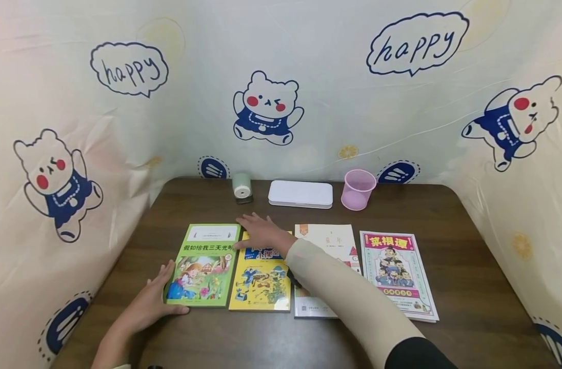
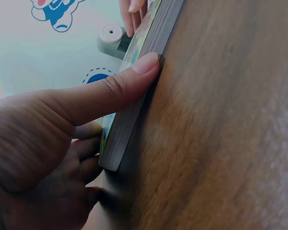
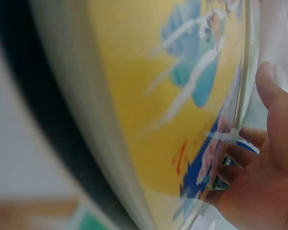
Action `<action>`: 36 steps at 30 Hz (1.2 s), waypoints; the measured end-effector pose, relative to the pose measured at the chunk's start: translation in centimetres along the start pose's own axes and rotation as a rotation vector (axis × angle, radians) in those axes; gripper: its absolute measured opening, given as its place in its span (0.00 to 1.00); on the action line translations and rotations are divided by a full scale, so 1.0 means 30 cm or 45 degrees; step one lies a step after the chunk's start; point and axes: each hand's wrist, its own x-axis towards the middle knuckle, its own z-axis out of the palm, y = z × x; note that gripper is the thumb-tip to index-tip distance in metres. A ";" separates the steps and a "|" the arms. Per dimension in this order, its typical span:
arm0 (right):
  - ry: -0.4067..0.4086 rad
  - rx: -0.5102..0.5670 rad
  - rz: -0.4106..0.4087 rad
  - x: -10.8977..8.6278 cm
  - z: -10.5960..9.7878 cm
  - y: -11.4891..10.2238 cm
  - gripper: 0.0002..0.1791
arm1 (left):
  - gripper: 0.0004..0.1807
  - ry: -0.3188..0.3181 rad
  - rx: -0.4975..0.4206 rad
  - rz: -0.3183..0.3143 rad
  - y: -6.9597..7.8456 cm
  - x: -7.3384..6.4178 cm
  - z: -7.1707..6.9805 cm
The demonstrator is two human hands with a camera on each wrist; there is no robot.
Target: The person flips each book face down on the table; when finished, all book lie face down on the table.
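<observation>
Four books lie in a row on the table. At the left end is a green-bordered book [image 1: 200, 277] with a girl and flowers on its cover. My left hand [image 1: 149, 302] touches its near left corner, thumb along the near edge and fingers along the left side. In the left wrist view the straight thumb [image 2: 113, 91] rests against the page edges. My right hand [image 1: 262, 233] reaches over the top of the yellow book [image 1: 260, 289], fingers spread near the green book's upper right corner. The right wrist view shows this hand [image 3: 259, 167] beside the yellow cover.
A white book [image 1: 324, 233], partly behind the right forearm, and a pink-bordered book [image 1: 394, 261] continue the row rightward. Along the back of the table [image 1: 452, 230] stand a small green device [image 1: 241, 184], a white flat case [image 1: 300, 193] and a pink mesh cup [image 1: 358, 190]. A printed curtain surrounds the table.
</observation>
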 end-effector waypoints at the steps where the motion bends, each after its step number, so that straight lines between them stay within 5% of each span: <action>1: -0.001 0.001 0.000 0.003 0.003 -0.002 0.50 | 0.76 0.000 -0.002 -0.001 0.000 0.001 0.001; 27: 0.013 0.036 0.094 0.026 0.030 -0.013 0.49 | 0.74 0.034 -0.055 -0.015 0.027 -0.009 -0.004; 36: -0.024 0.053 0.143 0.070 0.058 0.012 0.50 | 0.75 -0.009 -0.048 -0.156 0.045 -0.009 -0.018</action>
